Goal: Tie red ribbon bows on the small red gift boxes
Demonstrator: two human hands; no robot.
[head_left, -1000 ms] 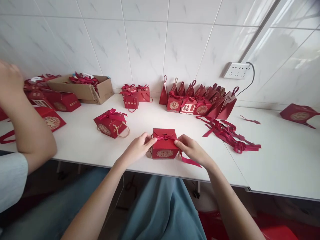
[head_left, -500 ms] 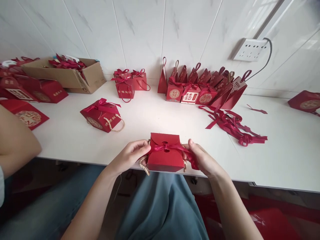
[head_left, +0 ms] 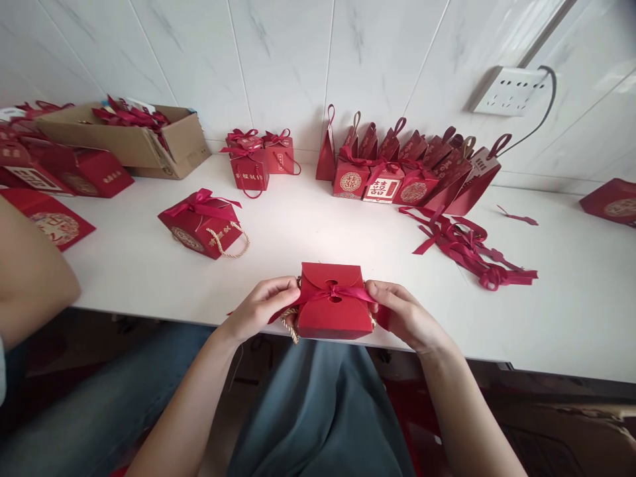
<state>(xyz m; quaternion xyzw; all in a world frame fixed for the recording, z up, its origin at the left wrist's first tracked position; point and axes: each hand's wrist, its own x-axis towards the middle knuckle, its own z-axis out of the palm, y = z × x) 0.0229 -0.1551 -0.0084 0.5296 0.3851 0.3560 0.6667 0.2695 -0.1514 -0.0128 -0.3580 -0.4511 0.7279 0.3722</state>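
A red gift box (head_left: 330,321) with curved flaps lies at the table's front edge between my hands. A dark pink ribbon (head_left: 348,292) runs across its top, with a knot at the middle over a round cut-out. My left hand (head_left: 265,306) pinches the ribbon's left end close to the box's side. On the other side my right hand (head_left: 405,311) grips the ribbon's right end between thumb and fingers. A gold twisted cord (head_left: 289,326) hangs at the box's left side, and a bit of cord shows at the right.
Another ribboned box (head_left: 201,222) sits left of centre. Small boxes (head_left: 251,169) and a row of red boxes (head_left: 382,182) stand by the wall. Loose ribbons (head_left: 467,248) lie right. At left are a cardboard carton (head_left: 163,149) and another person's arm (head_left: 34,265).
My right hand has closed its thumb onto the ribbon beside the box, and the right ribbon end is pulled straighter. My left hand stays at the left end. The view has shifted slightly.
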